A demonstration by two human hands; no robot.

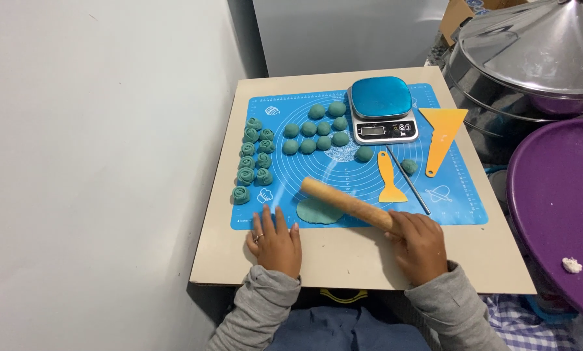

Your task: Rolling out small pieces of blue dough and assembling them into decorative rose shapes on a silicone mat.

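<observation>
The right hand (420, 244) closes its grip around the near right end of the wooden rolling pin (348, 204). The pin's long axis runs diagonally, from that near right end up to its far left end, and its middle lies over the flattened teal dough disc (317, 212). The disc sits on the near edge of the blue silicone mat (464, 201), to the left of the right hand and just far and right of the left hand (275, 242). The left hand lies flat, fingers spread, palm down on the desk (350, 260) with its fingertips on the mat's near edge; it holds nothing. The left hand is nearer the disc, but only the right hand holds the pin.

Farther off on the mat lie teal dough balls (315, 129), a column of rose-shaped dough pieces (252, 159) at the left, a kitchen scale (382, 108), and two orange scrapers (391, 179).
</observation>
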